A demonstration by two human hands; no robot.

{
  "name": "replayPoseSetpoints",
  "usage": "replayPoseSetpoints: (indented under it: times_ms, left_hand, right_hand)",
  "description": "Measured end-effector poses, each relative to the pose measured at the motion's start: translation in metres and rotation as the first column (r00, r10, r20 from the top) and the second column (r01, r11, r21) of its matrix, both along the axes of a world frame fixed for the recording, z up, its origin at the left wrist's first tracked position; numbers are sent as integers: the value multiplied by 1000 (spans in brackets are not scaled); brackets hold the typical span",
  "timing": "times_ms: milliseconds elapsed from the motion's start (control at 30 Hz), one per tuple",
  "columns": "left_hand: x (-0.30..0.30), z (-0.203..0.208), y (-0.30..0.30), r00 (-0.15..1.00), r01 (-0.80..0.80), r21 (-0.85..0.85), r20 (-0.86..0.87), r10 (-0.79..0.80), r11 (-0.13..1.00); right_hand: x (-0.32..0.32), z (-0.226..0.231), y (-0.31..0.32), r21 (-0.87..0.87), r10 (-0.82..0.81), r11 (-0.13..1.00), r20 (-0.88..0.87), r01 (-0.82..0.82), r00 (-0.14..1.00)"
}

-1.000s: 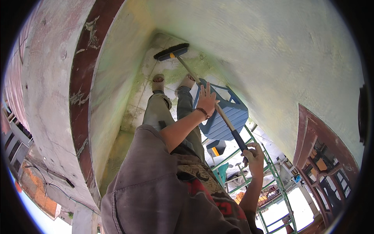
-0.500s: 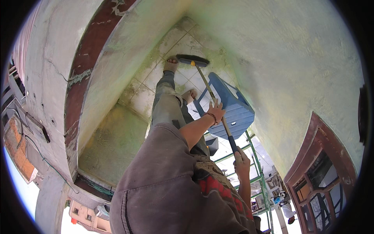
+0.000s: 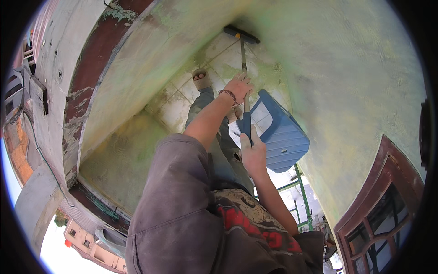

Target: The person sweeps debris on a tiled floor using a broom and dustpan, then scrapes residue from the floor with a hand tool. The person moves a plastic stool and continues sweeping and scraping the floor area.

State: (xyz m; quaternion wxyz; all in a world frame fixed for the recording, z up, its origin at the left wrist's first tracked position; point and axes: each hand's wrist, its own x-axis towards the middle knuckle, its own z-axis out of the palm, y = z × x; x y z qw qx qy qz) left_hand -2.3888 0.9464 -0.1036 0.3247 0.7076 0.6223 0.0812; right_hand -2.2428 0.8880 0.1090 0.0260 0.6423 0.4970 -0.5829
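A long-handled push broom [image 3: 244, 57] reaches away from me, its dark bristle head lying in the far corner of the tiled floor. My left hand [image 3: 238, 86], with a beaded bracelet at the wrist, is closed on the middle of the pale pole. Lower down, my right hand [image 3: 254, 153] grips the dark blue end of the handle, thumb along it. Just right of the handle stands a blue plastic stool [image 3: 285, 144], close to the wall and apart from my hands.
Stained white tiles [image 3: 175, 107] lie between a low wall on the left and a greenish wall [image 3: 351, 77] on the right. My foot [image 3: 200, 78] stands left of the broom. A green metal frame [image 3: 301, 192] is behind the stool, and a brown-framed window [image 3: 383, 205] is at lower right.
The broom head has moved farther away into the corner. Both hands have gone forward with the handle, the right hand most, from beside my body to near the stool.
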Motion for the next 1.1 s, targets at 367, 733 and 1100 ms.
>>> replayPoseSetpoints:
  times_ms: [367,733,1100]
  left_hand:
    - [51,-2,-190,877,-465,32,154,456,885]
    - [47,22,-116,935,-354,76,19,354,932]
    - [6,5,-297,782,-620,-17,78,619,785]
  right_hand:
    - [45,34,-91,-97,594,804,167,-587,787]
    - [38,54,-73,33,385,918,172,-396,907]
    - [-29,46,-176,-182,695,718,150,-671,703]
